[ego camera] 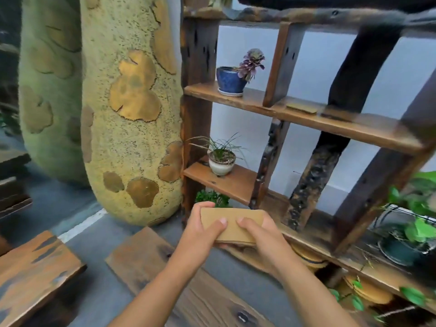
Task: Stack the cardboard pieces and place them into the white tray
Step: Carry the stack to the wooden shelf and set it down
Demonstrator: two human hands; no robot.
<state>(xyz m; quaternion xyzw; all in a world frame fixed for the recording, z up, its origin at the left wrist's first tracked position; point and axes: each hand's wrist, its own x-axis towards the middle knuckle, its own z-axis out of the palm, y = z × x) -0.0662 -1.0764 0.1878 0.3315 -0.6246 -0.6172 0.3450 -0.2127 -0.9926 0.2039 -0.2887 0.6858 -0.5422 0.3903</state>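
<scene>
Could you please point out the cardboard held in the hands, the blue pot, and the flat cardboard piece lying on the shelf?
held cardboard (232, 223): head view, top face.
blue pot (230, 79): head view, glazed side.
cardboard piece on shelf (302, 108): head view, top face.

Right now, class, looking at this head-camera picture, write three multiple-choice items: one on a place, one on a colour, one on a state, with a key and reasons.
1. Where does the blue pot with the purple plant stand?
A. On the floor
B. On an upper shelf of the wooden rack
C. On the wooden bench

2. What colour is the small pot with the grassy plant?
A. White
B. Red
C. Black

3. How is the cardboard stack held?
A. Lying loose on a shelf
B. Pinched by one hand only
C. Gripped by both hands

Key:
1 B: it sits on a shelf board above the grassy plant.
2 A: its glaze is pale white.
3 C: the left hand and right hand both clasp it, thumbs on top.
</scene>
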